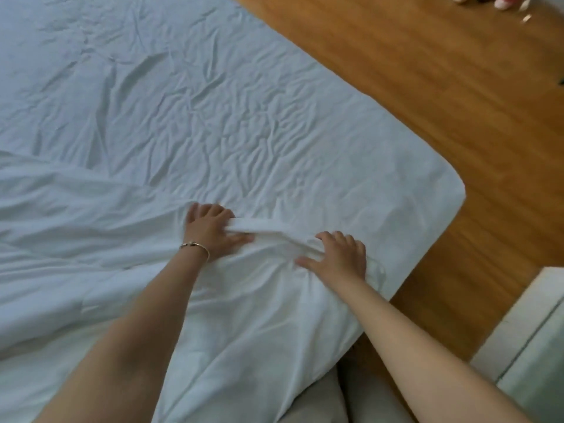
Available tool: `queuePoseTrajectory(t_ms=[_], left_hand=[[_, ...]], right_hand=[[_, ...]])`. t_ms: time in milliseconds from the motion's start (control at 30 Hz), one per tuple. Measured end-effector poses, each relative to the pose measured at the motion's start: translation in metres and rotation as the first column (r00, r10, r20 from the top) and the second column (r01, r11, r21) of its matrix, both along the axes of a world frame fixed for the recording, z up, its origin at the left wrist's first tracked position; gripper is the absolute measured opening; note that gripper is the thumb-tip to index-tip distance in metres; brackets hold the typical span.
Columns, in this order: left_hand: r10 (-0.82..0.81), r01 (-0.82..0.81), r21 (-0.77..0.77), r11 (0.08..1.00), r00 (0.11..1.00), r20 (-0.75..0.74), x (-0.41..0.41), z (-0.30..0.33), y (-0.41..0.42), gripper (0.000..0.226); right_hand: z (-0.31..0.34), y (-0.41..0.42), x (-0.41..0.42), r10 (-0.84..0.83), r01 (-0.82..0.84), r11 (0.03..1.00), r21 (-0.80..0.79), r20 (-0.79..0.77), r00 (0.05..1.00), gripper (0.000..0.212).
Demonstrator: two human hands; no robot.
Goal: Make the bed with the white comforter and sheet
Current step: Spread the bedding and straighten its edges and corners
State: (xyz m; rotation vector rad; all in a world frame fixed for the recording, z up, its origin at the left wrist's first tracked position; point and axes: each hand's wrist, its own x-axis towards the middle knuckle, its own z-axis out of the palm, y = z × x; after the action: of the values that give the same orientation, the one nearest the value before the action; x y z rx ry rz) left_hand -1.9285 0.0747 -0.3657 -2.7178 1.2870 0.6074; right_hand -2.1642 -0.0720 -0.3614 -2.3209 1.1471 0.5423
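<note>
Bedding in white fills most of the head view: a wrinkled sheet (213, 111) is stretched over the bed (439, 190), whose rounded corner is seen at the right against a wooden floor (427, 71). The white comforter (91, 254) is spread over the near and left part of the bed, and its upper edge is gathered into a folded band between the two hands, near the bed's right side. That band is gripped by the left hand (210, 232), its fingers curled over the fold and its thumb laid along the fabric beneath; a thin bracelet (195, 247) is worn on that wrist. The other end of the band is held by the right hand (338, 254), with the fingers curled on top of the bunched cloth and the thumb stretched out to the left below it. Both forearms are extended from the lower edge of the view, and the two hands are kept apart, joined only by the strip of cloth. Light grey trousers (320, 401) are seen at the bottom, just beside the hanging comforter. A pale piece of furniture (531, 331) is seen at the lower right, and small blurred objects (500, 1) lie on the floor at the top right.
</note>
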Motion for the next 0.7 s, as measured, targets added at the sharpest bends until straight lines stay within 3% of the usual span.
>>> queuePoseTrajectory(t_ms=[100,200,300,467,600,700], left_hand=[[0.059,-0.064,-0.107,0.992,0.997,-0.052,0.011,-0.012,0.009,0.071],[0.172,-0.182,-0.109,0.977,0.98,-0.096,0.006,-0.011,-0.028,0.073],[0.003,0.004,-0.233,0.972,1.0,0.028,0.018,-0.002,-0.076,0.075],[-0.159,0.212,-0.429,0.878,0.975,0.156,0.019,0.016,-0.184,0.063],[-0.285,0.338,-0.433,0.836,0.941,0.183,0.005,0.013,-0.295,0.065],[-0.351,0.404,-0.38,0.832,0.914,0.202,-0.005,0.011,-0.363,0.068]], right_hand=[[-0.002,0.012,0.004,-0.075,0.078,0.989,-0.125,0.027,0.997,0.026],[-0.004,0.0,0.0,-0.184,0.185,0.983,-0.016,0.037,0.982,0.014],[-0.005,-0.03,-0.015,-0.2,0.199,0.98,0.021,0.111,0.974,0.009],[-0.002,-0.136,-0.028,-0.172,0.198,0.968,-0.152,0.17,0.97,0.018],[-0.012,-0.224,-0.052,-0.234,0.255,0.946,-0.2,0.125,0.964,0.017],[-0.028,-0.265,-0.063,-0.374,0.408,0.903,-0.135,0.218,0.901,0.008]])
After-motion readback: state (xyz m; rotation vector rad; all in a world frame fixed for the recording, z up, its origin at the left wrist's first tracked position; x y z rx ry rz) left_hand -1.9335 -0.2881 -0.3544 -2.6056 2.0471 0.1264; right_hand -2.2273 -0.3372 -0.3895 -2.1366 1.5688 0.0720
